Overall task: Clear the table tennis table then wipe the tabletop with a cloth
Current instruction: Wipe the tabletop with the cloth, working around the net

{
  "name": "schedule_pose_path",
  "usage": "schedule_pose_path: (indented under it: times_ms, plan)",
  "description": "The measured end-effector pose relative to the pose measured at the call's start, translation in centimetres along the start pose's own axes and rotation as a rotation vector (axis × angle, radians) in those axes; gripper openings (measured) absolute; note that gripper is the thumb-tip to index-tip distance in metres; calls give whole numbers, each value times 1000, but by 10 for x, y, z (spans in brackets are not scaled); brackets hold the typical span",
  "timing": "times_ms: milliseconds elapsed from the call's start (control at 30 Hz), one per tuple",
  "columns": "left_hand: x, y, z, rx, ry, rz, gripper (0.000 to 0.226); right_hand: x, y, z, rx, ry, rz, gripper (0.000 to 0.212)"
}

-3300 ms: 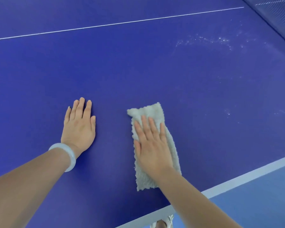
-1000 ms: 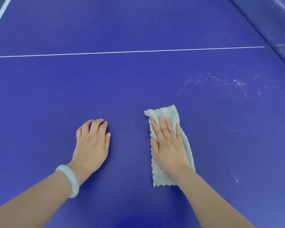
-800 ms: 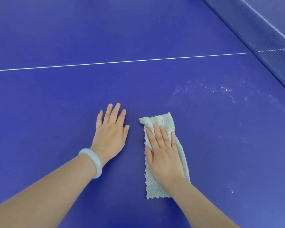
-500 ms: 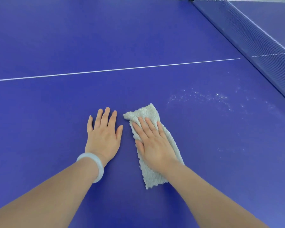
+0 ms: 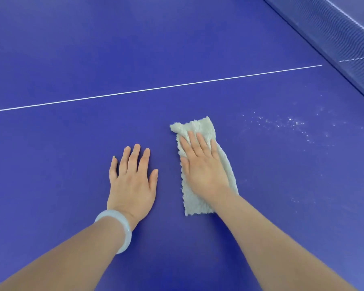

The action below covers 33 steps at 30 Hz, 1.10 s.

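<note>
A folded pale grey fluffy cloth (image 5: 200,127) lies on the blue table tennis tabletop (image 5: 72,154). My right hand (image 5: 204,166) presses flat on the cloth with straight fingers, covering its middle. My left hand (image 5: 132,177) rests flat on the bare tabletop just left of the cloth, fingers spread, with a pale bangle on the wrist. A patch of white specks (image 5: 282,122) marks the tabletop to the right of the cloth.
The net (image 5: 334,32) runs along the upper right. A thin white centre line (image 5: 156,88) crosses the tabletop beyond both hands.
Over the last second both hands and the cloth shifted along the tabletop toward the net. The cloth's far left corner has bunched up. My left hand went from curled to flat.
</note>
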<state>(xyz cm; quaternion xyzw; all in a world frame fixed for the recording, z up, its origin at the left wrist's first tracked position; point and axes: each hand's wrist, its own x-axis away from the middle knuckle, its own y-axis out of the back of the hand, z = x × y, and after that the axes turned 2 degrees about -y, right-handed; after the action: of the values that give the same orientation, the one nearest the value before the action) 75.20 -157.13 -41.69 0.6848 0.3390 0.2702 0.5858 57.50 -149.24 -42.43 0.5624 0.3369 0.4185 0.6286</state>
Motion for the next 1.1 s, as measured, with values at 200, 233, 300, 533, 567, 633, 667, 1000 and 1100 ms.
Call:
schedule_pose_path:
  times_ms: [200, 233, 300, 533, 567, 633, 667, 1000, 1100]
  plan:
    - [-1, 1, -1, -26, -1, -4, 65, -99, 21, -78, 70, -205, 48, 56]
    - [-1, 2, -1, -31, -3, -2, 66, -88, 21, -90, 32, -326, 19, 57]
    - [-1, 4, -3, -25, 1, 4, 65, -49, 17, -89, -15, -501, -41, 60]
    - [-1, 6, -4, -23, 12, 48, 66, -38, 8, -6, -27, -256, -11, 60]
    - [-1, 6, -4, -23, 12, 47, 66, -64, 9, -5, -22, -181, 0, 59]
    - [-2, 4, -3, -28, 16, 40, 65, -121, 14, -7, -10, -73, 36, 57]
    - [-2, 4, -4, -32, 19, 37, 65, -146, 16, -11, -3, -52, 54, 57]
    - [-1, 2, -1, -32, 15, 21, 65, -110, 27, -85, -63, -717, 64, 67]
    - [0, 3, -2, -9, 15, 24, 66, -33, 15, -43, -42, -709, 18, 68]
